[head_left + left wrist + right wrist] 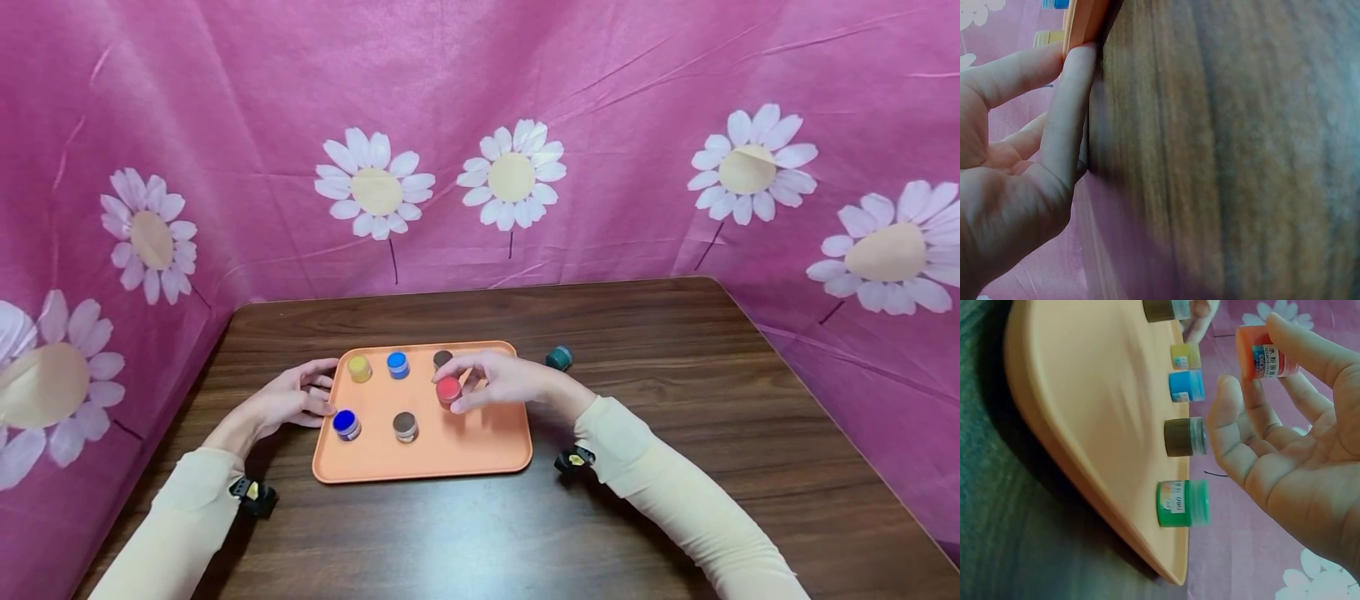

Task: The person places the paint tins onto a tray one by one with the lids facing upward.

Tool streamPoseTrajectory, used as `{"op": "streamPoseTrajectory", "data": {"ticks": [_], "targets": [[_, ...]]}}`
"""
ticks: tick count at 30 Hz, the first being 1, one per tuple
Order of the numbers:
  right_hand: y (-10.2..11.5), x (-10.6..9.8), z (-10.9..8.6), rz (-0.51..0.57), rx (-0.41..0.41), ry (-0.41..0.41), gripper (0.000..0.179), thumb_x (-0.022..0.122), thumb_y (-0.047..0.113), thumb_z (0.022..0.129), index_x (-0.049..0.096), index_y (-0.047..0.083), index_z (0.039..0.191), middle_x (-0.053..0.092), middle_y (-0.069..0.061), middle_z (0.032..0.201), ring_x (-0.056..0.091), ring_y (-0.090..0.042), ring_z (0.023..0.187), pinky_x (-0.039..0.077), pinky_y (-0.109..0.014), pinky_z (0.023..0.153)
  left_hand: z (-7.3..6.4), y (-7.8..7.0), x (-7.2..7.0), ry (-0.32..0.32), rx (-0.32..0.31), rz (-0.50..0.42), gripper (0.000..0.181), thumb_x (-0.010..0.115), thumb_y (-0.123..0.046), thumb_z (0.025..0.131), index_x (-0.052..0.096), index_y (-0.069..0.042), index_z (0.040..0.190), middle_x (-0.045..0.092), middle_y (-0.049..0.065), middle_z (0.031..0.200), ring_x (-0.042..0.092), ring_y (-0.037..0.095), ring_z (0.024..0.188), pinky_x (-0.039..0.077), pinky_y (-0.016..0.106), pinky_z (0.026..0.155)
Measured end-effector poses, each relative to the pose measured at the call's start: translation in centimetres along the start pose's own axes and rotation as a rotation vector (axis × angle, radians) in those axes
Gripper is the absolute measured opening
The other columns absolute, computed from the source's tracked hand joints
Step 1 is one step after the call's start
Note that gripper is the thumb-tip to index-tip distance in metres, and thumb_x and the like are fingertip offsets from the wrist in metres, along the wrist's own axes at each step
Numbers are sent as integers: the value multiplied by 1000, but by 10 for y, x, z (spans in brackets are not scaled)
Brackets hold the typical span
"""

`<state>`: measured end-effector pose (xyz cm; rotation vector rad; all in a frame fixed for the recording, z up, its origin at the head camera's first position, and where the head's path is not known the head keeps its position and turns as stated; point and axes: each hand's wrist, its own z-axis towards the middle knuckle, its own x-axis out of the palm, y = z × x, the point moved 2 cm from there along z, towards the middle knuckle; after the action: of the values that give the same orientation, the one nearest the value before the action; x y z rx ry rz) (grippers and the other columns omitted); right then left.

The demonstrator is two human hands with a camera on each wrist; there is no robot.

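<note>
My right hand (491, 379) pinches a small red paint jar (448, 389) between thumb and fingers, held above the right half of the orange tray (450, 467). Its printed label faces the right wrist camera. At the tray's left rim, my left hand (296, 396) rests its fingertips against the edge. On the tray stand a yellow jar (359, 368), a light blue jar (397, 365), a dark blue jar (347, 425) and a brown jar (405, 427). Another brown jar (443, 359) is partly behind my right hand. A green jar (1175, 503) shows on the tray in the right wrist view.
A dark green jar (558, 358) sits on the wooden table (637, 333), off the tray's right side. Pink cloth (615, 208) with white daisies hangs behind the table and along both sides. A black wrist camera (576, 459) is strapped beneath the right sleeve.
</note>
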<state>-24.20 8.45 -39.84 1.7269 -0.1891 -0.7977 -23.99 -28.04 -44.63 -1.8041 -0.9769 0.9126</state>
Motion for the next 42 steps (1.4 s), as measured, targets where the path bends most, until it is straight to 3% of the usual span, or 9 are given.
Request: {"op": "streamPoseTrajectory", "data": {"ticks": [12, 20, 33, 42], "targets": [[-15, 15, 7, 18, 24, 89, 46, 78, 9, 90, 62, 2, 132, 67, 2, 113, 64, -22, 98, 56, -30, 82, 0, 1, -1, -5, 4, -4, 95, 73, 8, 83, 19, -2, 160, 44, 24, 130, 64, 21, 94, 61, 42, 78], [-21, 19, 8, -27, 61, 119, 46, 78, 11, 91, 63, 8, 134, 67, 5, 115, 64, -19, 97, 56, -31, 83, 0, 0, -2, -5, 8, -1, 95, 73, 9, 83, 19, -2, 160, 44, 25, 130, 64, 21, 94, 62, 42, 77], [-23, 22, 11, -43, 41, 152, 44, 77, 11, 91, 64, 6, 132, 67, 3, 111, 63, -16, 87, 53, -26, 81, 0, -1, -2, -4, 7, -7, 94, 73, 9, 83, 18, -1, 159, 45, 23, 128, 65, 20, 92, 62, 41, 77], [-26, 23, 11, -80, 67, 140, 44, 77, 14, 92, 64, 10, 133, 64, 3, 110, 54, -15, 87, 48, -25, 75, -2, -1, 3, 0, 11, -12, 94, 73, 7, 84, 17, 0, 159, 43, 24, 130, 64, 20, 93, 62, 40, 75]]}}
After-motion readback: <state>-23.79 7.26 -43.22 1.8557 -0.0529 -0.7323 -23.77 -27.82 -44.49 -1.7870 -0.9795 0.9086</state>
